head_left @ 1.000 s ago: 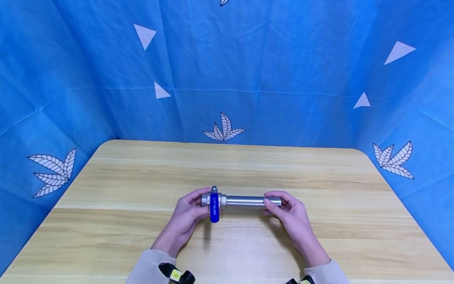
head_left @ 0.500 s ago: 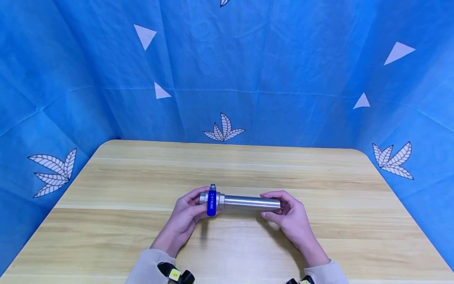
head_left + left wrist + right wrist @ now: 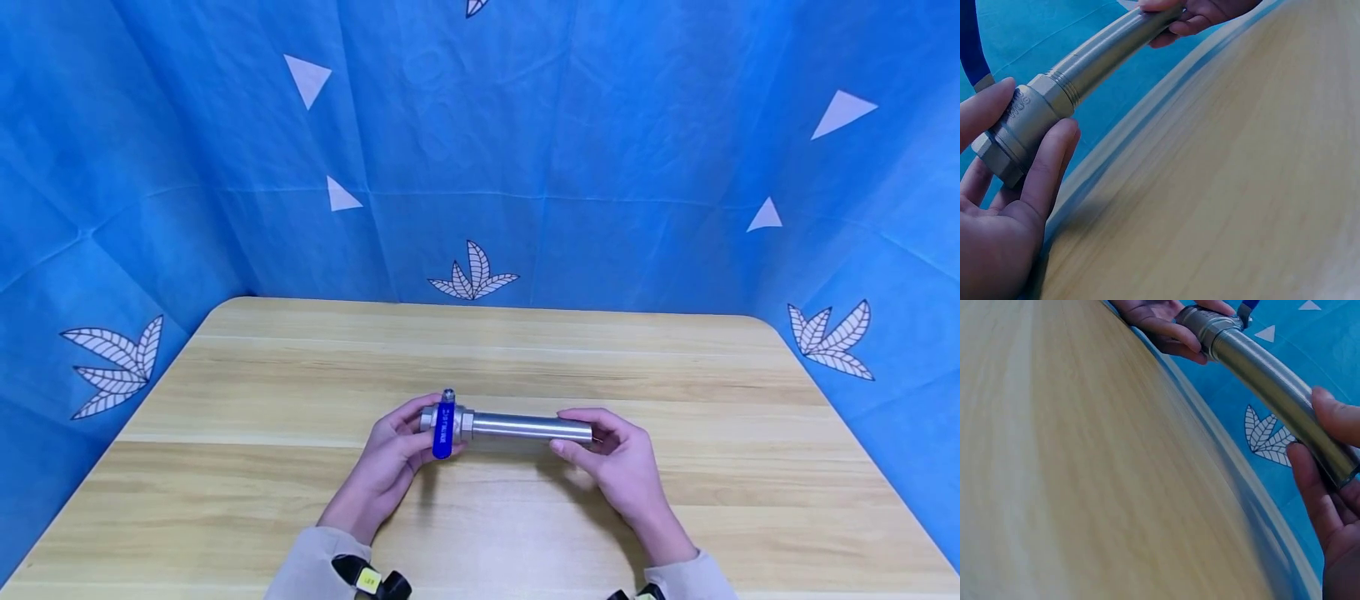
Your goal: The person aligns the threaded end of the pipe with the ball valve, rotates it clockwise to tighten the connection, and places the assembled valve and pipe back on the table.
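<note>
A steel ball valve [image 3: 1029, 122] with a blue lever handle [image 3: 443, 433] is in my left hand [image 3: 386, 471], gripped round its body between thumb and fingers. From the valve's right hex end runs a straight steel pipe [image 3: 517, 425]. A few threads show where pipe and valve meet in the left wrist view. Near the pipe's free end, my right hand [image 3: 626, 467] holds it, the thumb on one side and fingers on the other. Both parts are held above the table, roughly level, with the right end slightly lower. The lever points toward the person.
Beneath the hands is a light wood table [image 3: 480, 358] with rounded far corners. A blue curtain [image 3: 480, 150] with white triangles and leaf prints hangs behind it and along both sides. Cameras are strapped on both wrists.
The valve and pipe have shifted slightly left, and the lever's lower end has swung left and up. My right thumb has moved from on top of the pipe to its near side.
</note>
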`<state>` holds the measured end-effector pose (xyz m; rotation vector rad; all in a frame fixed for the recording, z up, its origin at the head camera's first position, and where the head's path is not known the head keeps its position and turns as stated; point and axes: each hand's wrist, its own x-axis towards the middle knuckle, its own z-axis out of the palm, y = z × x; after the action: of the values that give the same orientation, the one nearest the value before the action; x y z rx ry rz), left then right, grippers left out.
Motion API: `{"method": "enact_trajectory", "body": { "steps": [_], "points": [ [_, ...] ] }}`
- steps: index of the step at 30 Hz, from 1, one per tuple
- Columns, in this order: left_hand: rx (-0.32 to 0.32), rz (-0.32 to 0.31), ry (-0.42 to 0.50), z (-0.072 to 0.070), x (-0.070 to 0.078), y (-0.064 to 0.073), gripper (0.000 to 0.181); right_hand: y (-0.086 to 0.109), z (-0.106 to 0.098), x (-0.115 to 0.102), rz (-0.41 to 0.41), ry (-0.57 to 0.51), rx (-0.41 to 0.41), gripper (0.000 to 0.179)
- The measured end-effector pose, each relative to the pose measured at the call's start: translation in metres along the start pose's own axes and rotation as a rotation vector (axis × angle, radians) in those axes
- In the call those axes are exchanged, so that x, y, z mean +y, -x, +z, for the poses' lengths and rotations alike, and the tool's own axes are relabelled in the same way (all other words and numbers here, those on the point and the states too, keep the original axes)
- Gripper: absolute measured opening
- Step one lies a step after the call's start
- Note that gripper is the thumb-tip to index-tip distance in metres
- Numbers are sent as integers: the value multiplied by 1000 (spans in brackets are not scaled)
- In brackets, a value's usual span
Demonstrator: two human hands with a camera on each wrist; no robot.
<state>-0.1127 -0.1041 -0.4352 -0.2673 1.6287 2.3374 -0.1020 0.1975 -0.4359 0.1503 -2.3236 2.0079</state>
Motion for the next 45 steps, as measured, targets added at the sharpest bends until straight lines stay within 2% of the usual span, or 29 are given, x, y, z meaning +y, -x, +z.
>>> {"method": "enact_trajectory", "body": {
  "steps": [5, 12, 19, 21, 24, 27, 29, 33, 37, 45],
  "points": [
    [-8, 3, -23, -1, 0, 0, 65, 0, 1, -3, 83, 31, 1, 35],
    [-19, -5, -32, -2, -2, -1, 63, -3, 3, -2, 171, 5, 7, 28],
    [-39, -6, -26, -3, -1, 1, 62, -3, 6, -3, 245, 16, 36, 31],
    [-39, -4, -23, -4, -1, 1, 63, -3, 6, -2, 223, 33, 37, 30],
    [-31, -3, -8, -4, -1, 1, 64, -3, 5, 0, 132, 28, -13, 31],
    [-22, -1, 14, -4, -1, 2, 63, -2, 3, 2, 9, -25, -90, 54],
    [-19, 1, 28, -4, 0, 2, 62, -2, 2, 3, -58, -88, -139, 63],
    [-27, 1, 53, -4, 0, 1, 62, -1, 0, 3, -124, -153, -154, 57],
    [-47, 1, 58, -4, 1, 1, 62, 0, -1, 2, -99, -160, -118, 48],
    [-57, 14, 34, -2, 2, 2, 59, -1, -2, 0, 40, -116, -66, 46]
  ]
}}
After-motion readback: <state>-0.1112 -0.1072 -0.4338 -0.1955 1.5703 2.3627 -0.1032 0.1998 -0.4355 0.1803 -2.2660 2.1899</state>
